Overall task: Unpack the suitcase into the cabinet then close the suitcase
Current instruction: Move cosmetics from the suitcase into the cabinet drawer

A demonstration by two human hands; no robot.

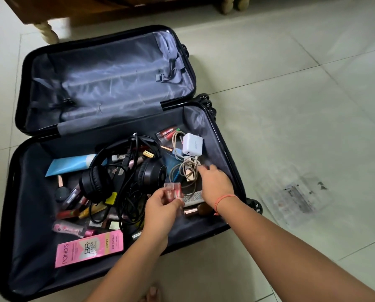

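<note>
suitcase (pixel 212 131) lies open on the floor, near half full | our left hand (pixel 160 211) pinches a small pink packet (pixel 173 190) | our right hand (pixel 215 184) — the nearer one — reaches over the beige cable (pixel 185 171), charger (pixel 193 144) just beyond; fingers blurred, grip we cannot tell

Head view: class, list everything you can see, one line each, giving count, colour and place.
suitcase: one, black, grey lining, open on the floor
headphones: one pair, black, middle of near half
charger: one, white, far right of near half
beige cable: one, beige, coiled below charger
pink box: one, pink, near left
blue tube: one, light blue, left of headphones
small cosmetics: many, pink, red, gold, scattered left
plastic bag: one, clear, floor right of suitcase
left hand: one, pinches a small pink case
right hand: one, orange wristband, at beige cable; grip blurred
</note>
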